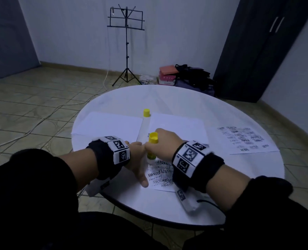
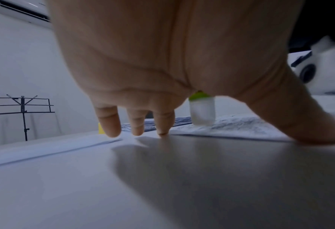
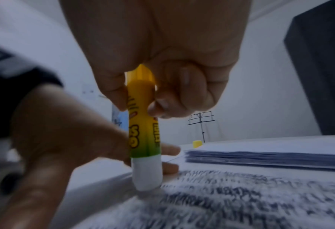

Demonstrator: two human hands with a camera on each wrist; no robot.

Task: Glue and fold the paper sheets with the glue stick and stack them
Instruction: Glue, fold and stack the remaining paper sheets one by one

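Observation:
My right hand (image 1: 163, 143) (image 3: 143, 106) grips a yellow-and-green glue stick (image 1: 152, 147) (image 3: 144, 136) upright, its white tip pressed on a printed paper sheet (image 1: 160, 177) (image 3: 241, 201) near the table's front edge. My left hand (image 1: 137, 159) (image 2: 143, 128) rests with spread straight fingers on the table and the sheet's left edge, thumb (image 2: 304, 124) on the paper. The glue tip (image 2: 201, 113) shows behind the palm in the left wrist view. The yellow cap (image 1: 146, 112) (image 3: 197, 143) stands farther back between two blank paper stacks (image 1: 109, 126) (image 1: 176, 127).
Another printed sheet (image 1: 245, 139) lies at the table's right side. The round white table (image 1: 167, 101) has its rim close to my body. On the floor beyond stand a music stand (image 1: 126, 44), bags and boxes (image 1: 185, 76), and a dark cabinet (image 1: 257, 51).

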